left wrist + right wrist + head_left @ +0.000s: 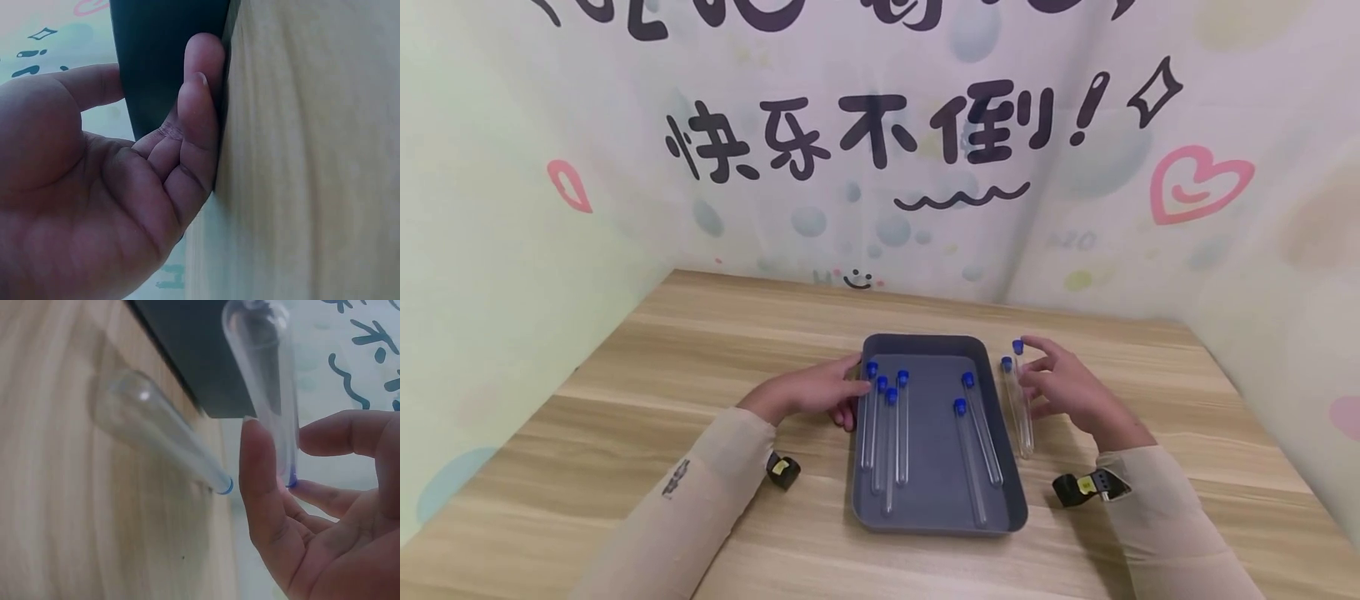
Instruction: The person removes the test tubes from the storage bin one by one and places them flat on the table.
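Note:
A grey tray (932,450) lies on the table with capped test tubes inside. My left hand (820,387) grips its left wall, thumb at the rim; in the left wrist view the curled fingers (199,112) press the outer side low by the tabletop. To the right of the tray, my right hand (1067,387) pinches a clear test tube (262,356) with a blue cap (1018,346) between thumb and fingers, raised above the table. Beside it, a second blue-capped test tube (169,434) lies on the wood, close to the tray's right wall.
Inside the tray, several tubes (903,433) line the left side and two tubes (973,467) lie on the right, caps toward the far end. The wooden table (737,333) meets a printed cloth backdrop (805,250) behind. Each wrist carries a small black camera (784,471).

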`<state>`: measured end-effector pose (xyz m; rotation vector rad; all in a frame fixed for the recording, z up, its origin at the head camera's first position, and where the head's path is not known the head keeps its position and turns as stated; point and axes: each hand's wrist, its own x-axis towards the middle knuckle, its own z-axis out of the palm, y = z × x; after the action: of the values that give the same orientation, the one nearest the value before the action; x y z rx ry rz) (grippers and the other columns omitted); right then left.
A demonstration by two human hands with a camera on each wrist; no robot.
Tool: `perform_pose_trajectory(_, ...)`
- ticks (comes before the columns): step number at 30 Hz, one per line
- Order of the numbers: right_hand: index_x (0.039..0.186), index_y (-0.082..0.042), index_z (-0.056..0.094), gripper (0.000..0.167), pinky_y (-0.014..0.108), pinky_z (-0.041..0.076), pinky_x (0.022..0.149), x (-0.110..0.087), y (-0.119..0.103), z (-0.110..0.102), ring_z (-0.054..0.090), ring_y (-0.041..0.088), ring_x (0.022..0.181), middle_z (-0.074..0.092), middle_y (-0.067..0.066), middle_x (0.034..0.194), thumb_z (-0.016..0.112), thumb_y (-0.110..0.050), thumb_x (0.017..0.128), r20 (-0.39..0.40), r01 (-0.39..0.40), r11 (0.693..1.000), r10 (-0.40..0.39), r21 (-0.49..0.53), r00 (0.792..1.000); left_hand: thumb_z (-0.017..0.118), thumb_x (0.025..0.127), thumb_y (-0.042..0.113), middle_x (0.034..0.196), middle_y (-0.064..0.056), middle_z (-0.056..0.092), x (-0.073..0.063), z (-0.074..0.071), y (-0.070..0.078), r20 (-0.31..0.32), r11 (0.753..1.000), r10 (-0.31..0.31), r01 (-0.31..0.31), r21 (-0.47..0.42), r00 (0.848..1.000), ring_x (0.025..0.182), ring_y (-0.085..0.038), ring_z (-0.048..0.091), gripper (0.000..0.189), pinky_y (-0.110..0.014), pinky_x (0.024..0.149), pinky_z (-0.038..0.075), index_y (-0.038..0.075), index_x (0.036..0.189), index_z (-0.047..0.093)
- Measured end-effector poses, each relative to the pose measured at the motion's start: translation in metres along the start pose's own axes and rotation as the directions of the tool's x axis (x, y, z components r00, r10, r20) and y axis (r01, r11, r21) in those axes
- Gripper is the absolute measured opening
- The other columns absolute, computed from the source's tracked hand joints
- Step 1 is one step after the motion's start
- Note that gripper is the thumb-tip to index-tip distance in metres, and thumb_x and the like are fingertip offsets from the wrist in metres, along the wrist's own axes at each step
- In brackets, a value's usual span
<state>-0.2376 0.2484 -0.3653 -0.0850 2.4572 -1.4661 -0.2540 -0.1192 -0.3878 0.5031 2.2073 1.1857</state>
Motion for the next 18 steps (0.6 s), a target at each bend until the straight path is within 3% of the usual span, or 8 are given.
perform_pose_trajectory(10, 0.16, -0.006, 0.01, 0.072, 0.042, 0.062, 0.073, 0.003, 0.013, -0.005, 0.064, 0.024, 0.088, 0.04, 0.038, 0.141, 0.051, -0.01, 0.101, 0.022, -0.037, 0.997, 0.039, -0.067, 0.999, 0.044, 0.108, 0.025, 0.09, -0.014, 0.07, 0.0, 0.0, -0.001, 0.009, 1.0, 0.013, -0.014, 0.01, 1.0, 0.07, -0.023, 0.069, 0.063, -0.034, 0.067, 0.059, 0.021, 0.162, 0.011)
perform_pose_trajectory(18, 0.16, -0.006, 0.015, 0.073, 0.042, 0.063, 0.072, 0.005, 0.016, -0.007, 0.065, 0.027, 0.09, 0.042, 0.037, 0.139, 0.054, -0.011, 0.099, 0.02, -0.07, 0.988, 0.074, -0.139, 0.997, 0.042, 0.109, 0.027, 0.084, -0.014, 0.07, 0.001, -0.001, -0.001, 0.004, 0.999, 0.024, -0.024, 0.026, 1.0, 0.067, -0.023, 0.069, 0.067, -0.034, 0.066, 0.06, 0.023, 0.163, 0.002)
